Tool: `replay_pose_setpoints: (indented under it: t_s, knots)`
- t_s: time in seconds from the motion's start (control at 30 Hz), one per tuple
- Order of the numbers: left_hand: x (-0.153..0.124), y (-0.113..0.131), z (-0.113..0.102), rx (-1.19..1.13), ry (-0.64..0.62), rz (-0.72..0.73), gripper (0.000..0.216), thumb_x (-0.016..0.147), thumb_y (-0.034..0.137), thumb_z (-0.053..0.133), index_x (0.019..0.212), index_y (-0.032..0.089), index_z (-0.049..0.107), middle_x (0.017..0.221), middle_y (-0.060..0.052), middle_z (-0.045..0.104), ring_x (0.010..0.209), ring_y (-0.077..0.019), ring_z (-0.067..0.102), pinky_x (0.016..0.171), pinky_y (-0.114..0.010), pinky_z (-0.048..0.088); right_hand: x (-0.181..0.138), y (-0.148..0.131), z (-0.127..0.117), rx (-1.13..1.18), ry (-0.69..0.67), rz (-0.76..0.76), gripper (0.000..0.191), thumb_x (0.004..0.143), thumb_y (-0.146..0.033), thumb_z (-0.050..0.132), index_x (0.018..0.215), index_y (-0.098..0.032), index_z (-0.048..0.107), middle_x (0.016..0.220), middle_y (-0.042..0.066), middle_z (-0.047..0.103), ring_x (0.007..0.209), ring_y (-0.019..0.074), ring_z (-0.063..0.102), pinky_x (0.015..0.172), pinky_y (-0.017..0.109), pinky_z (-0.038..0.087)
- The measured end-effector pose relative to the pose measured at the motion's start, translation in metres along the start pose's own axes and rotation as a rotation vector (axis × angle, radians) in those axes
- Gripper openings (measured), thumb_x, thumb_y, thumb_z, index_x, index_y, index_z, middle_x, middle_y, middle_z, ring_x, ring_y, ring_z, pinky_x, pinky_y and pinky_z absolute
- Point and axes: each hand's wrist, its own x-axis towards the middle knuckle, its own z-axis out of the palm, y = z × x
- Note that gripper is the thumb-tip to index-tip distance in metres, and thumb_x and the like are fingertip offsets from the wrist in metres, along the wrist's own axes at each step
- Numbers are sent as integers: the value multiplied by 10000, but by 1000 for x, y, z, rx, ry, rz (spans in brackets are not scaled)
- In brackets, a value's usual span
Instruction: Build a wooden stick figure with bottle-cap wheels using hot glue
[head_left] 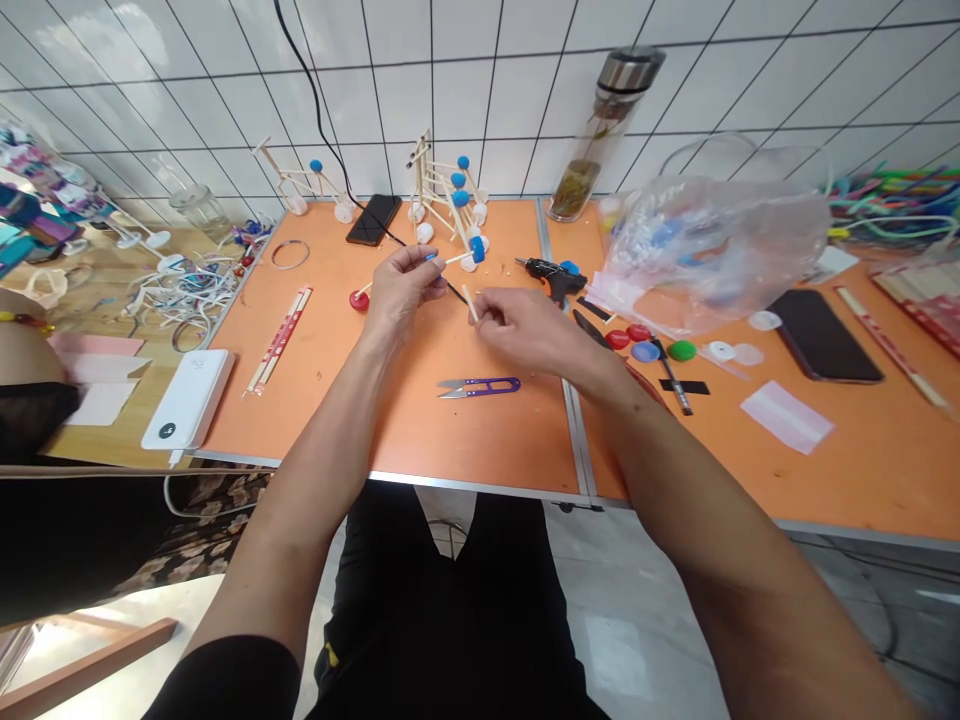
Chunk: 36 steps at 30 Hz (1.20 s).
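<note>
Above the orange table, my left hand [405, 290] is closed on a thin wooden stick [457, 259] with a blue cap [477, 250] at its far end. A red cap [360, 300] shows beside that hand, partly hidden by it. My right hand [525, 325] pinches a short piece of wooden stick [469, 303], which points up and is apart from the left hand's stick. Purple thread snips [480, 387] lie on the table just below both hands. Behind them stand stick-built models with blue and white caps, one at the back middle [442, 180] and another at the back left [319, 185].
A black hot glue gun [553, 275] lies right of my hands. Farther right are loose bottle caps [681, 350], a plastic bag [712, 250] and a phone [825, 335]. A glass bottle [600, 140] stands by the wall. At left are packaged chopsticks [281, 342], a power bank [187, 400] and another person's arm [22, 345].
</note>
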Motion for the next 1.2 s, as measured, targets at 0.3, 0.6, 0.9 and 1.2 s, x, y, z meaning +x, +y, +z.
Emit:
replay_pose_setpoints:
  t_s: [0.3, 0.6, 0.9, 1.2]
  knots:
    - [-7, -2, 2, 43, -188, -76, 117, 902, 144, 908, 977, 195, 834, 867, -10, 846, 635, -94, 721, 626, -201, 598, 13, 29, -23, 537, 455, 2, 198, 965, -315, 860, 906, -315, 672, 791, 13, 720, 766, 253, 745, 702, 424, 664]
    - [-17, -5, 13, 121, -263, -131, 131, 890, 50, 825, 923, 176, 804, 779, 14, 778, 599, -100, 710, 593, -214, 601, 15, 26, -16, 582, 449, 24, 250, 993, -409, 887, 1030, -339, 649, 844, -13, 743, 746, 222, 762, 676, 373, 672]
    - [-18, -10, 14, 174, -281, -150, 143, 878, 61, 861, 895, 185, 792, 790, 2, 774, 624, -111, 713, 605, -220, 608, 15, 30, -12, 496, 459, 18, 251, 1014, -456, 826, 938, -333, 621, 786, 4, 649, 755, 254, 692, 746, 440, 637]
    - [-20, -16, 17, 143, -277, -121, 144, 900, 50, 817, 898, 191, 788, 770, 20, 763, 590, -117, 711, 568, -236, 607, 16, 31, -6, 422, 466, -41, 244, 1040, -455, 829, 939, -309, 663, 857, 10, 660, 788, 234, 631, 801, 419, 572]
